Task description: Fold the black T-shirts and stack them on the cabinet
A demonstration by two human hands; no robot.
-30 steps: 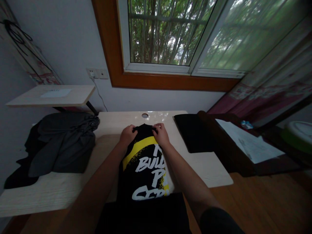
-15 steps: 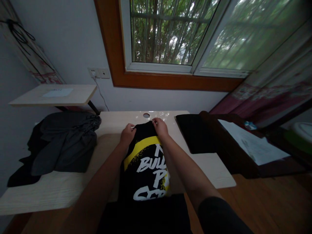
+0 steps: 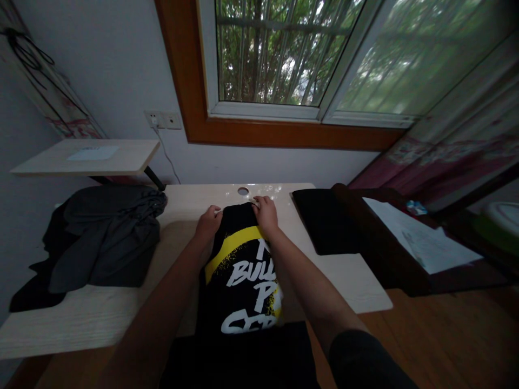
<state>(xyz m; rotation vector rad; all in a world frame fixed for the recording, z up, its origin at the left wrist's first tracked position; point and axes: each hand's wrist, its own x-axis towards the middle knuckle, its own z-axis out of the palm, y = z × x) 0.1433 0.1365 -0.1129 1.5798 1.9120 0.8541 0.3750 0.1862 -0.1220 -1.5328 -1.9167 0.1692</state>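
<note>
A black T-shirt (image 3: 239, 219), folded into a long narrow shape, lies on the pale wooden desk (image 3: 182, 202). A yellow band and white lettering run across its front, and its near end reaches the desk edge by my body. My left hand (image 3: 208, 222) is at the far left corner of the shirt, thumb and forefinger pinched at its edge. At the far right corner my right hand (image 3: 266, 215) grips the cloth between bent fingers and thumb. Part of the print on the right is hidden behind my right forearm.
A heap of dark grey clothes (image 3: 109, 237) lies on the left of the desk, below a small raised shelf (image 3: 133, 156). On the right are a flat black folded item (image 3: 324, 221) and white paper (image 3: 421, 237) on a dark surface. A window (image 3: 284, 54) is behind.
My left hand has shifted slightly left at the shirt's far corner. The fingers of my right hand have curled a little more at the other corner; the shirt lies nearly the same.
</note>
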